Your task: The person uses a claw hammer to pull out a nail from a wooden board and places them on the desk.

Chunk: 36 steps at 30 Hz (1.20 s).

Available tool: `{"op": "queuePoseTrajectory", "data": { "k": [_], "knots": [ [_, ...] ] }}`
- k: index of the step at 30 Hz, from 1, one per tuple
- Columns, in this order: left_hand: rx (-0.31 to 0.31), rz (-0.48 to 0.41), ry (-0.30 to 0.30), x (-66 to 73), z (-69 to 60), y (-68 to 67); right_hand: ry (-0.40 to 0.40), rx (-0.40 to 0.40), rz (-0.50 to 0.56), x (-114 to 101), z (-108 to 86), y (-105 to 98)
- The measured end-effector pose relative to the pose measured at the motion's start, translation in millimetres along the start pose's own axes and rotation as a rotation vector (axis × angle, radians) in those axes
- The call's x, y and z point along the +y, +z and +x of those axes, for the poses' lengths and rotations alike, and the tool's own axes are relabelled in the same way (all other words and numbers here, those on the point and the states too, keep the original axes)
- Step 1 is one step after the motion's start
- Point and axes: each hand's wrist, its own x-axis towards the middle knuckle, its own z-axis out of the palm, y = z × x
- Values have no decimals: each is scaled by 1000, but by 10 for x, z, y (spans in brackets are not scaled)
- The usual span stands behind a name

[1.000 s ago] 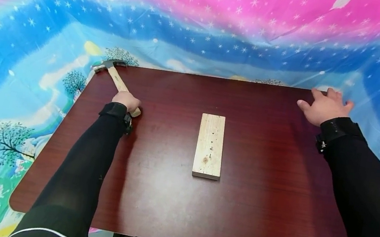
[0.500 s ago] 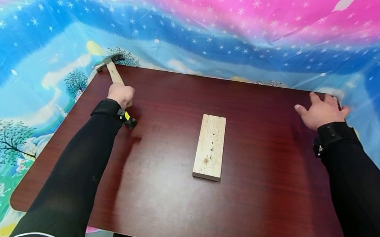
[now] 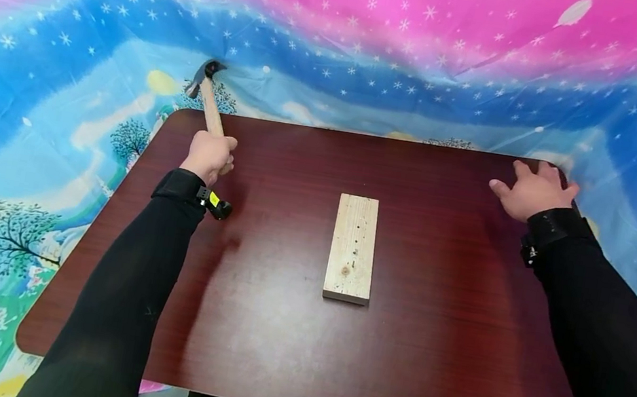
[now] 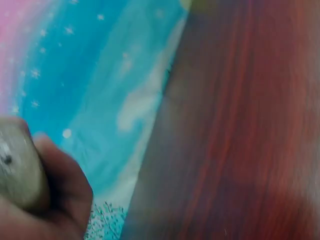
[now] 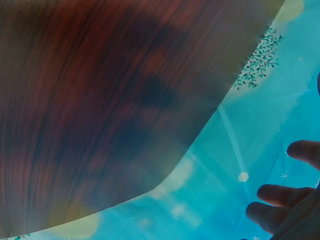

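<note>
A claw hammer (image 3: 211, 106) with a pale wooden handle and dark head is gripped by my left hand (image 3: 209, 153) near the table's far left corner. Its head stands raised against the backdrop, past the far edge. In the left wrist view the handle's butt end (image 4: 19, 162) pokes out of the curled fingers. My right hand (image 3: 534, 193) is spread at the far right corner and holds nothing. The right wrist view shows its fingers (image 5: 282, 195) apart from one another. A pale wooden board (image 3: 351, 251) with a row of dark spots lies flat mid-table.
The dark red-brown table (image 3: 419, 351) has rounded corners. Behind and beside it hangs a pink and blue printed cloth (image 3: 342, 37) with stars and trees. The person's dark-clad lap shows at the near edge.
My left hand has lifted the hammer off the table's far left corner, its head now higher and slightly right. The right hand stays spread over the far right corner. The board has not moved.
</note>
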Motion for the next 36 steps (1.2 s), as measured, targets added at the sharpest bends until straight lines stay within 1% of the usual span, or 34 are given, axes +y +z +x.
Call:
{"op": "queuePoseTrajectory", "data": {
  "k": [1,3,5,7,8,9,10,11,12,13,14,15,17,19,21,23,25,27,28,31,32,34,36],
  "knots": [
    [-21,-43,14,18,-16,12,-2,-2,3,7,4,11],
    [-76,-133,63,47,-52,26,-3,1,8,20,4,25],
    [-166,-269,130,69,-88,29,-3,3,8,30,-4,30],
    [-287,-438,195,77,-119,23,-9,5,6,26,-21,27],
    [-365,-528,221,79,-133,20,-12,7,2,26,-28,28],
    [-447,-612,234,80,-141,16,-15,10,0,27,-35,29],
    [-530,-675,238,82,-147,16,-17,11,-3,26,-43,29],
    [-592,-699,242,83,-151,17,-18,13,-3,25,-52,28],
    [-638,-697,243,86,-153,22,-18,17,-5,29,-57,31],
    [-665,-669,242,93,-156,29,-15,19,-6,35,-59,36],
    [-668,-614,245,101,-156,43,-13,20,-7,38,-61,42],
    [-654,-540,255,111,-156,63,-10,21,-9,40,-60,49],
    [-598,-378,288,134,-157,110,-8,26,-9,32,-52,64],
    [-556,-258,319,163,-162,164,-7,33,-10,14,-35,83],
    [-542,-184,348,186,-167,205,-9,38,-11,-12,-17,99],
    [-554,-144,364,228,-173,257,-4,43,-10,-9,-26,96],
    [-544,-86,386,269,-183,290,0,44,-8,1,-38,92],
    [-503,20,423,306,-198,305,6,42,-3,28,-51,90],
    [-473,87,446,321,-215,300,8,39,0,38,-49,93],
    [-382,336,547,360,-270,308,14,32,14,70,-56,97],
    [-364,405,577,372,-291,324,17,30,17,77,-58,99],
    [-346,508,627,401,-340,379,18,30,22,67,-68,95],
    [-348,565,652,436,-380,456,16,35,23,42,-72,87]
  ]
}}
